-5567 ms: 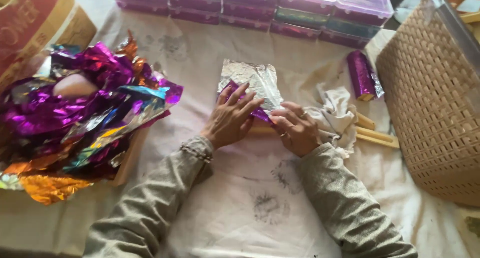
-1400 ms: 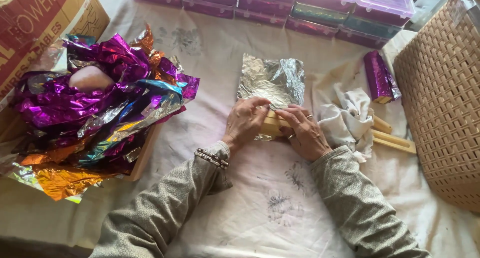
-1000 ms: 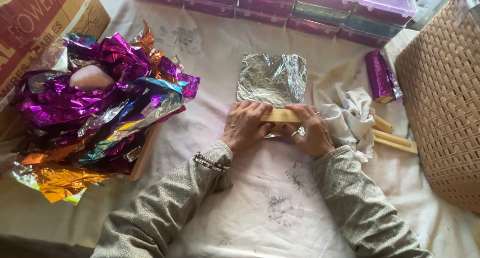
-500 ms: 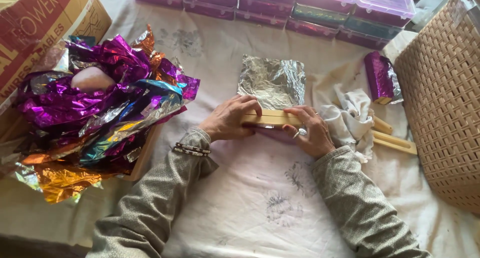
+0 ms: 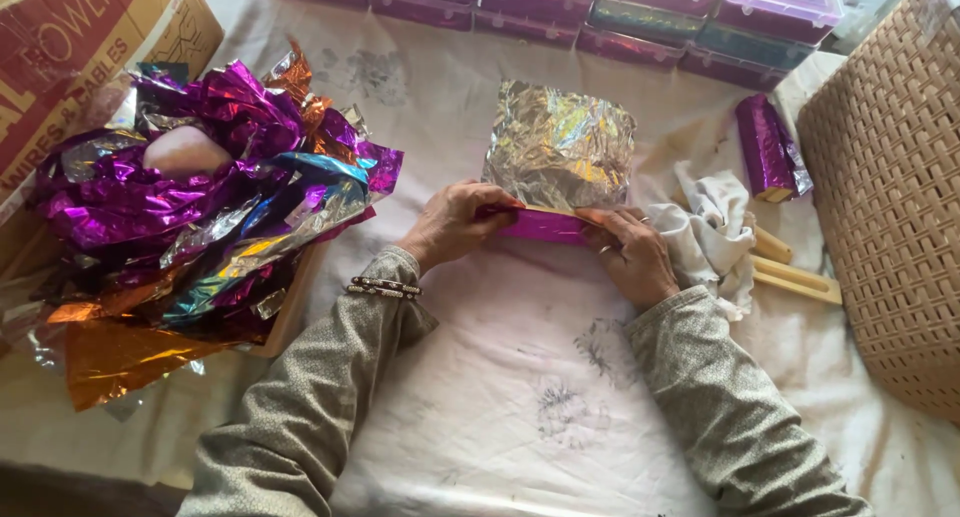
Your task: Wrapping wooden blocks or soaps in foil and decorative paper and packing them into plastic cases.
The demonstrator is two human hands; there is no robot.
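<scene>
Foil sheet: a crinkled silver sheet (image 5: 560,147) lay just above the middle of the frame on the white cloth (image 5: 500,377), its near edge folded up to show a purple strip (image 5: 545,225)
Wrapped piece: whatever sat under the purple fold was hidden, so it could not be told
Left hand: the left hand (image 5: 455,222) lay at the left end of the purple strip, fingers closed on the fold and pressing it
Right hand: the right hand (image 5: 632,259) lay at the right end of the strip, fingertips pinching the foil edge; a ring showed on one finger
Hands together: both were clamped on the same fold, apart by the strip's length
Rag: a white rag (image 5: 710,237) lay crumpled just right of the right hand
Sticks: pale wooden sticks (image 5: 795,277) lay beyond the rag, near the wicker basket (image 5: 890,197) at the right edge
Wrapped roll: a purple foil-wrapped roll (image 5: 765,149) lay in the upper right
Foil pile: loose purple, blue and orange foils (image 5: 190,217) were heaped at the left
Boxes: lidded plastic boxes (image 5: 600,7) lined the top edge
</scene>
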